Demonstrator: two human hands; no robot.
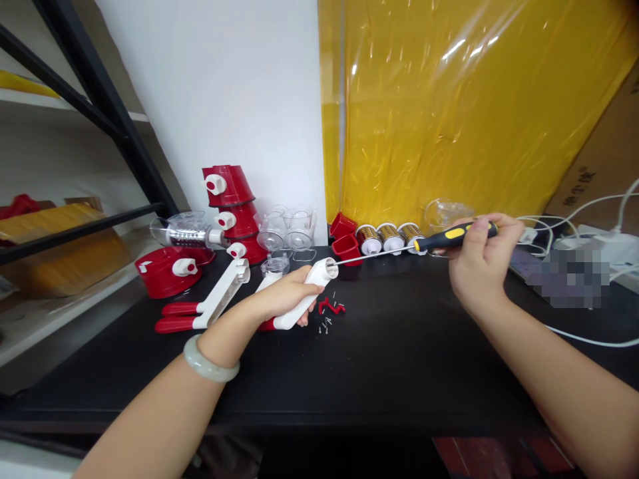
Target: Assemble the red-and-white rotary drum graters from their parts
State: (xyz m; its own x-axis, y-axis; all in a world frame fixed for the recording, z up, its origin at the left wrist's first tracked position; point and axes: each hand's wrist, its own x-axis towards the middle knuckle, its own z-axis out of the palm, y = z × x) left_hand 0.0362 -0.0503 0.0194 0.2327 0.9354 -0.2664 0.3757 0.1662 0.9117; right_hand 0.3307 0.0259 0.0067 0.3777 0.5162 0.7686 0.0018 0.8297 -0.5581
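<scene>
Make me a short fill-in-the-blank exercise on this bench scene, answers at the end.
1. The right hand holds a black-and-yellow ____.
2. The handle piece in the left hand is mostly ____ in colour.
3. Beside the red containers, ____ perforated drums sit in a row.
4. Small screws lie on the ____ tabletop.

Missing words: screwdriver; white; three; black.

A: What is hidden at the screwdriver (439, 238)?
B: Its tip, lost in the open end of the white handle (298, 309). The left fingers (303, 320) are mostly behind that handle.
A: And elsewhere?
B: Right of the screwdriver, pixelation (574, 274) masks a device (529, 267), and a carton (594, 179) runs off the edge. Below the screwdriver's tip, loose screws (326, 324) are too small to tell their heads.
</scene>
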